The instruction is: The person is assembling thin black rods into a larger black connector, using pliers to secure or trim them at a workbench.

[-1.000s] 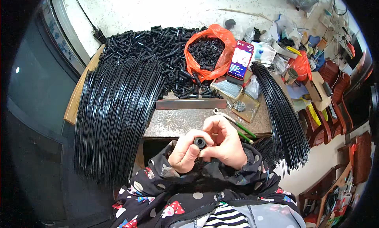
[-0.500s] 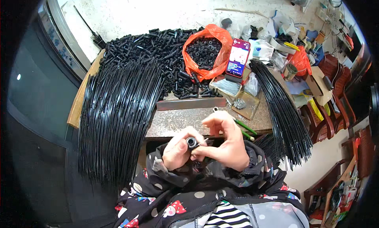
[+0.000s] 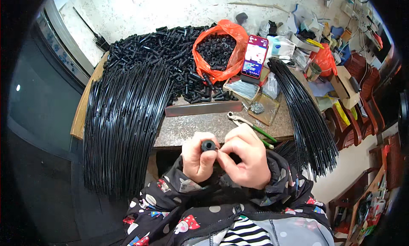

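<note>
In front of my chest, my left hand (image 3: 198,158) is closed around a short black tubular part (image 3: 208,145), its round open end facing up. My right hand (image 3: 245,161) is beside it, thumb and forefinger pinched together against the part's right side. Whatever those fingertips hold is too small and covered to name. Just beyond my right hand lie pliers (image 3: 260,131) with green handles on the tabletop (image 3: 187,129). A long flat metal bar (image 3: 204,109) rests farther off.
Black tubular parts (image 3: 145,50) are heaped at the back, beside an orange plastic bag (image 3: 239,35) of small black pieces. Long thin black rods (image 3: 123,131) overhang the table's left, and another bundle (image 3: 304,122) the right. A phone (image 3: 254,56) stands near a tray of thin pins (image 3: 243,88).
My right fingers have come down from a raised, spread pose into a pinch at the part's side. The black part has turned more upright in my left hand. The pliers' jaws show more.
</note>
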A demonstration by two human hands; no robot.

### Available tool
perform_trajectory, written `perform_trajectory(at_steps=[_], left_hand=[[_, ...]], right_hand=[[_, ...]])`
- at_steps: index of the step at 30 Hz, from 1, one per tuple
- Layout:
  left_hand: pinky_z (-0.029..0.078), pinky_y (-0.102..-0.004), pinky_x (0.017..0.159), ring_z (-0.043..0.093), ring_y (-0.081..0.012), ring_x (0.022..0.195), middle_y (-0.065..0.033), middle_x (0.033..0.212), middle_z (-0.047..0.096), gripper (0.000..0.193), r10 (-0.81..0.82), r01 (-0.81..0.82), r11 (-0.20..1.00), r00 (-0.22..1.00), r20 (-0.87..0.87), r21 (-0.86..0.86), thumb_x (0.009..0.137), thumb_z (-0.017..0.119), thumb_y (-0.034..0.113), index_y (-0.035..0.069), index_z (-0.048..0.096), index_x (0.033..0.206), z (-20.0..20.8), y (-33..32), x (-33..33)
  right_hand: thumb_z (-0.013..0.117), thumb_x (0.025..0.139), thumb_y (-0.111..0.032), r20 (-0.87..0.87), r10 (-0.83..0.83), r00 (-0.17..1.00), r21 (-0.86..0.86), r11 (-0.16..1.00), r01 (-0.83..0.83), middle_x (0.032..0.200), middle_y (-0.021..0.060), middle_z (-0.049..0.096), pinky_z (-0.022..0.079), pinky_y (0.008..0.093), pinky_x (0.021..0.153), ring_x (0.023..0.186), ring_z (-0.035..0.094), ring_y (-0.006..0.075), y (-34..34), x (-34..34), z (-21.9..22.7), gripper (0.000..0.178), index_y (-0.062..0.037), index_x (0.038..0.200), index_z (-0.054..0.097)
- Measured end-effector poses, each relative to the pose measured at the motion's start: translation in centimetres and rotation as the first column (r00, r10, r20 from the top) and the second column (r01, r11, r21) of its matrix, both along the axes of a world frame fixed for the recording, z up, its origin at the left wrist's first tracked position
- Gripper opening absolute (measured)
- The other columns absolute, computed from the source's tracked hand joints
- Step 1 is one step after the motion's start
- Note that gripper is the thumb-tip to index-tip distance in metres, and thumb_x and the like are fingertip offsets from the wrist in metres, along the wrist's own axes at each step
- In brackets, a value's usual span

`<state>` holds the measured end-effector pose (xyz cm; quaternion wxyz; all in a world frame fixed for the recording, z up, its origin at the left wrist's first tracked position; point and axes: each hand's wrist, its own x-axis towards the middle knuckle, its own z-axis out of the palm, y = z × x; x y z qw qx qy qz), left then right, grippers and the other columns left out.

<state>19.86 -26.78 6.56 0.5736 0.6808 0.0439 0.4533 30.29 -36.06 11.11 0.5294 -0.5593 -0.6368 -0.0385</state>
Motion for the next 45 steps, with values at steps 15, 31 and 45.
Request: perform_trajectory(at_steps=[15,31,45], left_hand=[[0.038,-0.0205,0.049,0.047,-0.0062,0.05,-0.0027,0.059,0.057,0.006,-0.387,0.383,0.921,0.865,-0.32,-0.077,0.07,0.059,0.006,0.001,0.06,0.074,1.4,3.2,-0.1],[0.023,-0.0142,0.043,0.032,0.0003,0.046,0.0078,0.056,0.041,0.052,0.042,-0.06,0.962,0.997,-0.071,-0.268,0.086,0.039,0.045,0.001,0.055,0.109,1.2,4.8,-2.4],[0.027,-0.0172,0.045,0.034,-0.0006,0.048,0.0081,0.055,0.042,0.023,-0.17,0.159,0.979,0.983,-0.076,-0.129,0.082,0.051,0.018,0.001,0.06,0.094,2.8,4.6,-2.0]], right_hand=[[0.056,0.058,0.002,0.372,-0.414,0.831,-0.593,0.582,0.556,0.091,0.0144,0.044,0.039,0.0353,0.073,0.091,0.044,0.0292,-4.7,6.5,-14.7,0.042,-0.0075,0.099,0.052],[0.068,0.052,-0.014,0.472,-0.134,0.872,-0.167,0.957,0.237,0.092,0.0047,0.054,0.031,0.0402,0.078,0.093,0.046,0.0288,-4.4,1.2,-0.5,0.023,-0.0063,0.073,0.062],[0.062,0.071,0.0,-0.947,-0.028,0.321,-0.319,0.226,-0.921,0.069,0.0109,0.057,0.047,0.0274,0.047,0.054,0.058,0.0182,-3.1,1.2,-6.3,0.044,-0.0029,0.11,0.042]])
